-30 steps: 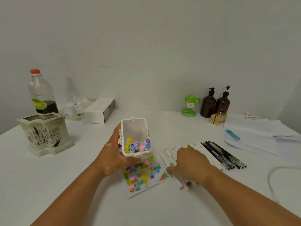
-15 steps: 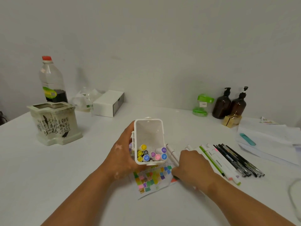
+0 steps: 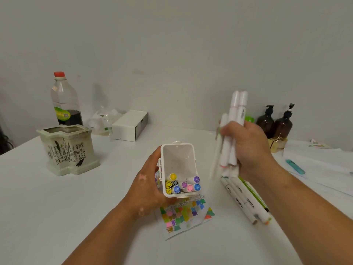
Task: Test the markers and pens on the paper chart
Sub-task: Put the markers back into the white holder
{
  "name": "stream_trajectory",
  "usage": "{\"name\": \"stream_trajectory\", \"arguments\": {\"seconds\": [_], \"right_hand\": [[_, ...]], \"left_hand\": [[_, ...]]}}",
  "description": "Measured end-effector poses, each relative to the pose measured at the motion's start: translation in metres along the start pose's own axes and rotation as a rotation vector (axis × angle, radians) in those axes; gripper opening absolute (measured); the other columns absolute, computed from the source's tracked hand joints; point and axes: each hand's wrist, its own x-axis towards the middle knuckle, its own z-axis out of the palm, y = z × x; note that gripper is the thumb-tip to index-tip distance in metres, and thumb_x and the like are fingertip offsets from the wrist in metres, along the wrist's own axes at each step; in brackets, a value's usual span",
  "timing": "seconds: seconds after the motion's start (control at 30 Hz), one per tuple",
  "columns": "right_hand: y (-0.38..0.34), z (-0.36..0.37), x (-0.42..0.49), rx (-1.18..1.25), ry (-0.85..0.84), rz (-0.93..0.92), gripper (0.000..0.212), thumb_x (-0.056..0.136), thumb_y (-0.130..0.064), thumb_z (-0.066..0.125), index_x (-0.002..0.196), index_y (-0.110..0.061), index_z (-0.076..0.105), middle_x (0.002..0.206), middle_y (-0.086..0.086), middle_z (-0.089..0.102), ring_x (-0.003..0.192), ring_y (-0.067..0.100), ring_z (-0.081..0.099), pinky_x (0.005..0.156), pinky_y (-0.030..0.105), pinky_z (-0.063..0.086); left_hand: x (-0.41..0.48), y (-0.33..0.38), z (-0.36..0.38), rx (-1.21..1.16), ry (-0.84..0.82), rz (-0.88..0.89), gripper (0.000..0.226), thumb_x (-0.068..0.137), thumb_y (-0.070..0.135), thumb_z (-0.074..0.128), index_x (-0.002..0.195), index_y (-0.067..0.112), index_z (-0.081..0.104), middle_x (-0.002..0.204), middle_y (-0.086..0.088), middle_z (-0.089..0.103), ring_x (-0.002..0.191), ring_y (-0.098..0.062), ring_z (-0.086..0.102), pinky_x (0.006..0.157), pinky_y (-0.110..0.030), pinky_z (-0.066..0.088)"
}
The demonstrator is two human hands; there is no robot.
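Note:
My left hand (image 3: 147,186) grips a white marker case (image 3: 178,159), tilted so its opening faces me; several markers with coloured caps (image 3: 183,185) lie in its bottom. Under the case, on the table, lies the paper chart (image 3: 184,214) covered with coloured swatches. My right hand (image 3: 248,148) holds a bundle of several white markers (image 3: 232,129) upright, raised above the table to the right of the case. Beneath that hand a few more white markers (image 3: 243,200) lie on the table.
A ceramic pot (image 3: 67,149) and a plastic bottle (image 3: 65,100) stand at the left, a white box (image 3: 129,125) behind. Two brown pump bottles (image 3: 275,121) stand at the back right, with white papers (image 3: 315,159) and a teal pen (image 3: 295,166) at the right.
My right hand has closed round a bundle of white markers on the table and lifted them upright. The left hand keeps the case tilted over the chart.

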Motion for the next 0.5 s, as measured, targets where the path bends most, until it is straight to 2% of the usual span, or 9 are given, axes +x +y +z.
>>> {"name": "stream_trajectory", "arguments": {"seconds": [0.1,0.17,0.27,0.4,0.47,0.5], "right_hand": [[-0.013,0.038,-0.008,0.048,-0.022,-0.171,0.008,0.06,-0.025,0.068,0.068,-0.023,0.07,0.065,-0.008,0.066,0.06,0.008,0.064,0.055,0.028,0.056],[-0.008,0.057,-0.014,-0.032,-0.049,-0.246,0.006,0.063,-0.029,0.069,0.067,-0.026,0.066,0.065,-0.011,0.066,0.06,0.004,0.065,0.053,0.018,0.055],[0.011,0.071,-0.022,-0.201,-0.127,-0.31,0.012,0.067,-0.035,0.067,0.076,-0.033,0.059,0.071,-0.012,0.065,0.069,0.002,0.065,0.052,0.008,0.048],[0.025,0.074,-0.024,-0.375,-0.261,-0.409,0.019,0.077,-0.034,0.068,0.084,-0.043,0.053,0.087,-0.013,0.059,0.078,0.01,0.059,0.062,0.011,0.048],[0.025,0.07,-0.025,-0.441,-0.318,-0.422,0.02,0.077,-0.035,0.068,0.084,-0.036,0.05,0.085,-0.013,0.059,0.072,0.009,0.058,0.061,0.012,0.047],[0.025,0.066,-0.026,-0.471,-0.336,-0.418,0.022,0.076,-0.037,0.069,0.085,-0.034,0.049,0.085,-0.016,0.06,0.074,0.007,0.059,0.06,0.01,0.048]], "left_hand": [[-0.002,-0.001,0.002,0.024,0.015,-0.003,0.103,0.062,0.038,0.094,0.143,0.05,0.031,0.137,0.023,0.054,0.126,0.002,0.054,0.094,-0.013,0.05],[-0.003,-0.002,0.003,0.031,0.02,-0.014,0.1,0.065,0.028,0.093,0.141,0.049,0.033,0.134,0.027,0.055,0.124,0.003,0.055,0.092,-0.013,0.051],[-0.005,-0.005,0.002,0.055,0.025,-0.02,0.1,0.063,0.02,0.095,0.138,0.046,0.035,0.13,0.029,0.057,0.122,0.008,0.053,0.087,-0.004,0.046],[-0.003,-0.011,-0.001,0.044,0.006,-0.064,0.092,0.064,0.023,0.092,0.136,0.039,0.038,0.126,0.03,0.058,0.119,0.014,0.053,0.094,-0.009,0.048],[-0.003,-0.013,-0.001,0.016,-0.016,-0.104,0.086,0.069,0.015,0.09,0.134,0.04,0.039,0.131,0.022,0.056,0.119,0.014,0.052,0.102,-0.017,0.046],[-0.003,-0.014,-0.002,0.0,-0.02,-0.103,0.087,0.069,0.018,0.091,0.135,0.04,0.039,0.133,0.019,0.055,0.12,0.012,0.052,0.101,-0.015,0.047]]}}
